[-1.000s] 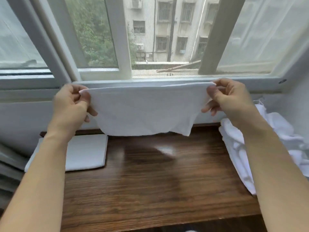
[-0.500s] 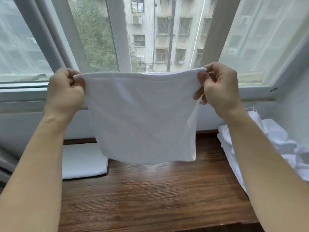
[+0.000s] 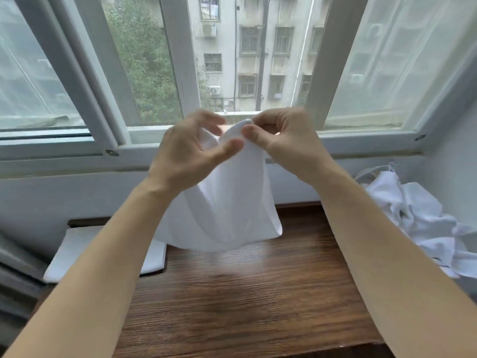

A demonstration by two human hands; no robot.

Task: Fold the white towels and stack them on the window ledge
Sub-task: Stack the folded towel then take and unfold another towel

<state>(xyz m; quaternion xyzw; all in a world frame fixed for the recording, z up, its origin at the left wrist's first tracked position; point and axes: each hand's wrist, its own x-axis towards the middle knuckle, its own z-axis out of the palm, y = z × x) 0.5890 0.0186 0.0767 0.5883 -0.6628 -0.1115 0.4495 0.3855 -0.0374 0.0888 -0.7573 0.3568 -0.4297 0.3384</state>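
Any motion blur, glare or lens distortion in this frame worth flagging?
Head view: the left hand is motion-blurred at the fingers; the right hand is sharper, pinching the towel. Window frame uprights splay from wide-angle distortion. Soft daylight sheen on the wooden ledge; no hard glare.

- The towel point(image 3: 227, 202) held at the centre is shown in plain white, without print; soft grey shading marks its folds.
- The folded towel point(image 3: 77, 251) at 8 o'clock is rendered in the same plain white.
- The loose heap of towels point(image 3: 418, 215) at 3 o'clock is white, with pale bluish shadows in its creases.
- The ledge point(image 3: 258, 306) at 6 o'clock is dark reddish brown, patterned with fine wood grain running crosswise.
- The window frame point(image 3: 180, 60) at 12 o'clock is painted white.
- Beyond the glass, green foliage point(image 3: 144, 60) and a beige building point(image 3: 247, 47) with dark barred windows are seen.
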